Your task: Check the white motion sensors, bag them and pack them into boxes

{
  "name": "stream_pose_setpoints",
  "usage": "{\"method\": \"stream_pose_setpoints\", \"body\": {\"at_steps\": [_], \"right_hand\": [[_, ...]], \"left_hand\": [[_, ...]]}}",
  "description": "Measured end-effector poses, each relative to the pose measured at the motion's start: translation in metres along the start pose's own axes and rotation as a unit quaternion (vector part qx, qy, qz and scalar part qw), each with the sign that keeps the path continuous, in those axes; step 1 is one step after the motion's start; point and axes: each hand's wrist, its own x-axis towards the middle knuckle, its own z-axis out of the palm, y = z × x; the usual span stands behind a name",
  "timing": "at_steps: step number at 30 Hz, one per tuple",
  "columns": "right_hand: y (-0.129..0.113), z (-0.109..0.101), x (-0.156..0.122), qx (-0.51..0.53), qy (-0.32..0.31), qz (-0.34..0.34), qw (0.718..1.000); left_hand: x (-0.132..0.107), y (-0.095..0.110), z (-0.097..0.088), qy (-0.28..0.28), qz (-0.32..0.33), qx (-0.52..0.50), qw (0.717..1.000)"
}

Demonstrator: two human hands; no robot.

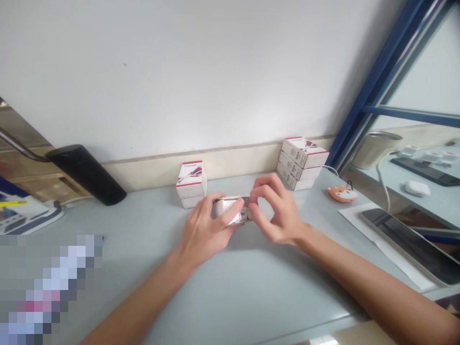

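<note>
In the middle of the view, my left hand (pixel 204 230) is closed around a small open box (pixel 246 199) held just above the table. A smooth white item (pixel 223 207) shows inside it, with my left thumb lying across the opening. My right hand (pixel 278 213) pinches the box's right end between curled fingers and thumb. Whether it grips the wall, a flap or something inside is too small to tell. Behind my left hand stand two stacked white-and-red boxes (pixel 191 184), and a taller stack of matching boxes (pixel 302 163) is beyond my right hand.
A black cylinder (pixel 86 175) leans at the left, near a white-and-grey device (pixel 32 215). To the right are an orange animal-faced case (pixel 342 193) and a phone (pixel 409 239) on white paper (pixel 377 244). A blue-framed mirror-like panel (pixel 359 100) borders the grey table (pixel 230 297).
</note>
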Motion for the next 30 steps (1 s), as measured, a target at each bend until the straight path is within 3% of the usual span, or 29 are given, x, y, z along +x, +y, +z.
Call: {"method": "stream_pose_setpoints", "body": {"at_steps": [2,6,12,16,20,23,27,28,30], "right_hand": [[0.003,-0.002,0.002,-0.003,0.009,0.017,1.000],[0.008,-0.003,0.005,-0.008,-0.032,-0.002,0.999],[0.008,-0.003,0.007,-0.023,-0.065,-0.043,0.997],[0.004,-0.010,0.009,0.010,-0.109,-0.051,0.993],[-0.002,-0.014,0.011,0.056,-0.122,0.009,0.991],[0.000,-0.012,0.013,0.117,-0.074,0.062,0.988],[0.018,-0.005,0.013,0.097,0.060,0.175,0.978],[0.025,-0.003,0.011,0.070,0.072,0.207,0.973],[0.040,0.002,0.007,0.006,0.038,0.264,0.964]], "left_hand": [[0.002,-0.003,-0.004,-0.019,0.004,0.002,1.000],[0.008,-0.012,-0.014,-0.083,0.039,-0.005,0.996],[0.009,-0.012,-0.017,-0.027,0.072,0.027,0.997],[0.003,-0.008,-0.011,-0.003,0.027,-0.017,0.999],[0.002,-0.006,-0.007,-0.013,-0.068,-0.109,0.992],[0.002,-0.004,-0.007,-0.042,-0.105,-0.104,0.988],[-0.002,-0.008,-0.003,-0.009,-0.070,-0.009,0.997],[-0.003,-0.010,-0.002,0.008,-0.050,0.007,0.999],[-0.003,-0.015,0.000,0.036,-0.022,0.023,0.999]]}}
